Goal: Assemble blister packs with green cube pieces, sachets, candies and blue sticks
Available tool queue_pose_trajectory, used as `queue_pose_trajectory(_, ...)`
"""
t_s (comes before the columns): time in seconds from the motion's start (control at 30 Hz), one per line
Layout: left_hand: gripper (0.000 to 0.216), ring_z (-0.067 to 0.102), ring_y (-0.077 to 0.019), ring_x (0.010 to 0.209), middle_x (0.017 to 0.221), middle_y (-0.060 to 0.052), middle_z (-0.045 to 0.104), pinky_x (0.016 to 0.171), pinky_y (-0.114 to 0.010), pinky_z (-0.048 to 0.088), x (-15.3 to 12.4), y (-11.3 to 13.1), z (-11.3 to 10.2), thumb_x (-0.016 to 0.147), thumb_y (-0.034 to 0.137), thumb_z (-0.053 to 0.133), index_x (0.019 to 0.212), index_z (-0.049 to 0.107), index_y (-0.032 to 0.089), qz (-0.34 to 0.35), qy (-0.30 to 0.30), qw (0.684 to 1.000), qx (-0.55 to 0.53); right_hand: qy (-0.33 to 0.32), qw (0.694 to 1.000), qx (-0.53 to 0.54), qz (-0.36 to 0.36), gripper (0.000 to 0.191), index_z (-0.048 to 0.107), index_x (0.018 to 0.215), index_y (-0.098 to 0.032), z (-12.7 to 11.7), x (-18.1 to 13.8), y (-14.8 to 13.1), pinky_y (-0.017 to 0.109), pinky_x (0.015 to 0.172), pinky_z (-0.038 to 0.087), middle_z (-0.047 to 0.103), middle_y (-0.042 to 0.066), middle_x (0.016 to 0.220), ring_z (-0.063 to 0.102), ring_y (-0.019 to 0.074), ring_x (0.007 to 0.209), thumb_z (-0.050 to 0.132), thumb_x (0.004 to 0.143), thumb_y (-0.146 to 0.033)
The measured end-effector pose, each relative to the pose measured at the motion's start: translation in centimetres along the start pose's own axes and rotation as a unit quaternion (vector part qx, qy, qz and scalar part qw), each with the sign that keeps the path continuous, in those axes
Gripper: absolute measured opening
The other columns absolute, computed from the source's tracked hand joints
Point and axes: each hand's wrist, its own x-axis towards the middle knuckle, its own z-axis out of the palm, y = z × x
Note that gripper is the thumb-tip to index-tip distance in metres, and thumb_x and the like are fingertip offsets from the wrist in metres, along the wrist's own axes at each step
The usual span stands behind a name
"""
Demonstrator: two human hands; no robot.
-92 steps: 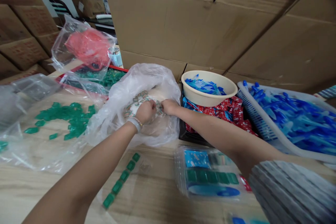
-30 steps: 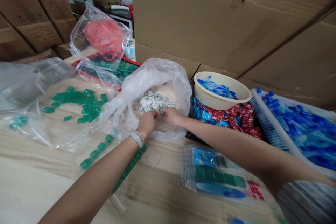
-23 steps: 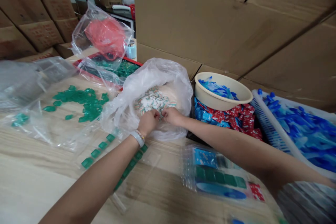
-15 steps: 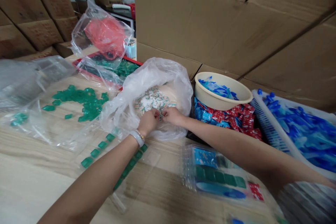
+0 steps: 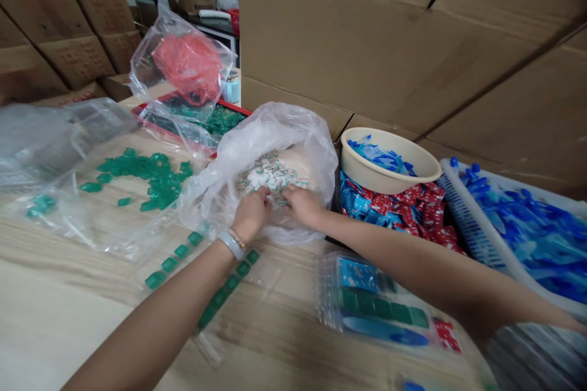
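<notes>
A crumpled translucent white plastic bag stands open on the table, with a heap of small flat white pieces with green and orange print inside. My left hand, a pale bangle and a beaded bracelet at its wrist, reaches over the bag's near rim with thumb and finger pinched at the heap. Opposite it, a short gap away, my right hand is also closed, its curled fingertips down at the pieces. What either hand pinches is too small to make out. Green translucent squares lie in rows beneath my left forearm.
Loose green pieces are scattered left. Behind them a red tray holds more. At right are a cream basin, red and blue packets and a white basket of blue items. Filled clear packs lie in front. Cardboard boxes wall the back.
My hands were close together at the fingertips. Now they have moved slightly apart, the left one a little to the left, over the heap. The view has shifted slightly.
</notes>
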Motion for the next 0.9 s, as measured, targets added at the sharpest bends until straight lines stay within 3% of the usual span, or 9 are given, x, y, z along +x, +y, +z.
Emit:
queue_pose_trajectory(0.17,0.029,0.058,-0.0172,0.077,0.084,-0.008,0.064,0.067,-0.025,0.043,-0.2,-0.4,-0.2,0.076,0.015,0.044,0.103,0.055,0.016,0.006,0.014,1.000,0.007,0.048,0.997,-0.034,-0.054,0.021,0.056,0.094,-0.016,-1.3,-1.4,-0.4,0.029,0.075,0.033,0.055,0.008,0.097,0.050,0.0197,0.093,0.047,0.076,-0.019)
queue_pose_trajectory(0.3,0.029,0.054,-0.0191,0.091,0.097,-0.010,0.060,0.082,-0.028,0.041,-0.6,-0.1,-0.6,0.074,0.014,0.048,0.101,0.058,0.013,0.077,0.057,0.995,0.013,0.059,0.996,-0.020,-0.056,0.021,0.056,0.096,-0.016,-1.7,-2.0,-0.2,0.030,0.076,0.031,0.055,0.008,0.096,0.050,0.0189,0.091,0.047,0.077,-0.019)
queue_pose_trajectory(0.5,0.029,0.054,-0.0192,0.088,0.096,-0.010,0.059,0.083,-0.032,0.042,-1.2,1.1,-1.4,0.075,0.014,0.045,0.100,0.058,0.011,0.150,0.091,0.984,-0.038,0.106,0.992,0.027,-0.056,0.015,0.058,0.087,-0.015,-2.1,-3.0,0.1,0.029,0.074,0.030,0.058,0.006,0.089,0.051,0.0181,0.088,0.049,0.076,-0.018)
queue_pose_trajectory(0.67,0.026,0.056,-0.0177,0.084,0.091,-0.009,0.062,0.079,-0.029,0.042,-1.5,1.3,-1.7,0.076,0.016,0.044,0.095,0.061,0.012,0.139,0.081,0.987,-0.017,0.158,0.983,0.073,-0.058,0.014,0.059,0.086,-0.016,-2.2,-4.0,0.3,0.029,0.074,0.031,0.060,0.005,0.088,0.053,0.0178,0.086,0.052,0.074,-0.017)
queue_pose_trajectory(0.8,0.024,0.057,-0.0178,0.081,0.084,-0.008,0.064,0.075,-0.027,0.042,-1.1,1.1,-1.0,0.076,0.018,0.043,0.085,0.065,0.015,0.084,0.026,0.993,0.084,0.209,0.971,0.095,-0.074,0.011,0.059,0.082,-0.017,-1.9,-4.5,0.6,0.029,0.074,0.031,0.061,0.005,0.084,0.053,0.0171,0.085,0.051,0.075,-0.016)
queue_pose_trajectory(0.9,0.022,0.058,-0.0220,0.082,0.083,-0.011,0.063,0.074,-0.031,0.041,-0.7,1.3,-0.1,0.076,0.023,0.046,0.078,0.066,0.014,0.048,0.024,0.990,0.132,0.239,0.962,0.100,-0.092,0.011,0.060,0.081,-0.017,-1.8,-4.8,0.6,0.029,0.074,0.031,0.062,0.005,0.083,0.053,0.0168,0.083,0.050,0.075,-0.015)
